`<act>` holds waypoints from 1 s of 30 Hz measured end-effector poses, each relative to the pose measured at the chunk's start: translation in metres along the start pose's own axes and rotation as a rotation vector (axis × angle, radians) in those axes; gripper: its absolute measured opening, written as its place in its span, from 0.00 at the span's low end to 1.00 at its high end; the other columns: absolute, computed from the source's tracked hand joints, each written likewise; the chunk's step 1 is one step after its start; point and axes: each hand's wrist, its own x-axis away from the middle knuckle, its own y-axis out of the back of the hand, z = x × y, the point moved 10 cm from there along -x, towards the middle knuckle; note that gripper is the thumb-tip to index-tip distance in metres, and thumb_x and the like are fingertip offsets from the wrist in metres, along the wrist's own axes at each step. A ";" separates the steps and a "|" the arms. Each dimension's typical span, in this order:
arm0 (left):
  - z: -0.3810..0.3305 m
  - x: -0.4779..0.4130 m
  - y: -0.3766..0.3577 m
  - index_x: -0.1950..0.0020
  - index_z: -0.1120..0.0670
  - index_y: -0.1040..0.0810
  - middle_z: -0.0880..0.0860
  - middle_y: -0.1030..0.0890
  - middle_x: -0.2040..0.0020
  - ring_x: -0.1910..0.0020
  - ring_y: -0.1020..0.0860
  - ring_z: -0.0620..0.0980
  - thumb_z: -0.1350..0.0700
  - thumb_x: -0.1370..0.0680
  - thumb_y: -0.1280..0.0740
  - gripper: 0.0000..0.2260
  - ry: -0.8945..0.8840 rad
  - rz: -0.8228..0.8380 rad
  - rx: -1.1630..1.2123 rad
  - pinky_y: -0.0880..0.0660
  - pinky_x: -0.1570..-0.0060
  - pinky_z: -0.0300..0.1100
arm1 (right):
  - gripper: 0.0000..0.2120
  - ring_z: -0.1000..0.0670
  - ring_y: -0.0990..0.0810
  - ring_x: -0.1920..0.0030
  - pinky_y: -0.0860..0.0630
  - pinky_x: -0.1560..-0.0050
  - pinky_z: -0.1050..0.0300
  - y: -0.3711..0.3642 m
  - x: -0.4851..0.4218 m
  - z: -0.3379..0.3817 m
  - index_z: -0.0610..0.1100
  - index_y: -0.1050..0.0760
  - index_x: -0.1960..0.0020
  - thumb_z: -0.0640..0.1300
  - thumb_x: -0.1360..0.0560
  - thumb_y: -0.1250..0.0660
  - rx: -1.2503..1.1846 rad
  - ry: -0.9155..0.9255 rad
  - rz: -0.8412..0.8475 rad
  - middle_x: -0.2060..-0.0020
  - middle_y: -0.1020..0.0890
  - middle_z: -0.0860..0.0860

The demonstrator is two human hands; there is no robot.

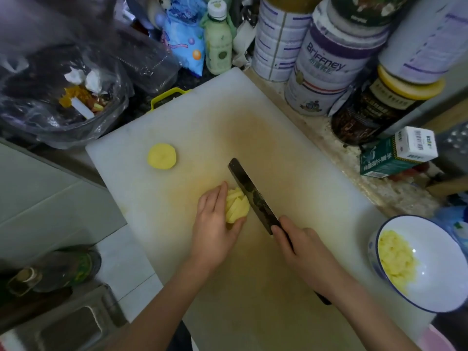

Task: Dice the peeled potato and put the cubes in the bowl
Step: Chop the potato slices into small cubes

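The left hand (pixel 215 224) rests on the white cutting board (pixel 177 117), its grip closed on a bundle of potato strips (pixel 236 205). The fingers lie along the left side of the bundle and the thumb presses against its near end. The strips sit in a tight fan near the middle of the board.

The right hand (pixel 304 247) has its grip closed round the dark handle of a knife (pixel 250 196), index finger stretched forward toward the blade. The broad dark blade runs diagonally away from the person and touches the right side of the strips. Whether its edge has entered them cannot be told.

A thick round potato slice (pixel 162 156) lies flat on the board, well apart from the hands, toward the far left. A white bowl (pixel 438 264) with a blue rim stands just beside the board's right edge, and a heap of potato cubes (pixel 397 259) lies against its left wall.

The board lies on a speckled worktop (pixel 395 193). Behind it stand large tins (pixel 324 64) and a pale green bottle (pixel 219 44). A green carton (pixel 395 158) lies at the right, and a clear plastic bag (pixel 63 97) holding scraps sits at the far left.
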 end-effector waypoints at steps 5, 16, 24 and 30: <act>-0.003 -0.005 -0.010 0.26 0.63 0.36 0.59 0.29 0.31 0.32 0.37 0.52 0.53 0.27 0.27 0.34 -0.160 0.171 -0.010 0.44 0.31 0.36 | 0.08 0.52 0.33 0.78 0.37 0.77 0.58 -0.009 0.013 0.007 0.48 0.32 0.51 0.51 0.20 0.47 0.023 -0.012 -0.072 0.75 0.28 0.52; 0.005 0.005 0.015 0.24 0.59 0.40 0.55 0.35 0.26 0.28 0.40 0.51 0.35 0.29 0.37 0.41 -0.005 0.038 -0.024 0.45 0.29 0.46 | 0.10 0.56 0.34 0.78 0.38 0.77 0.59 0.005 0.002 -0.009 0.51 0.33 0.59 0.49 0.20 0.45 -0.205 -0.081 -0.045 0.76 0.29 0.52; 0.001 0.015 0.007 0.28 0.61 0.33 0.58 0.27 0.35 0.36 0.33 0.53 0.53 0.31 0.23 0.36 0.042 0.014 -0.054 0.33 0.37 0.44 | 0.10 0.55 0.32 0.76 0.38 0.75 0.59 0.003 -0.013 0.003 0.48 0.30 0.55 0.51 0.19 0.46 -0.140 0.081 0.064 0.74 0.27 0.50; 0.007 0.003 0.007 0.29 0.60 0.30 0.57 0.26 0.36 0.37 0.31 0.53 0.53 0.32 0.23 0.34 -0.038 0.090 -0.040 0.35 0.37 0.42 | 0.10 0.56 0.32 0.75 0.36 0.75 0.57 0.007 -0.008 -0.006 0.51 0.30 0.56 0.53 0.20 0.46 -0.208 0.037 0.068 0.72 0.25 0.51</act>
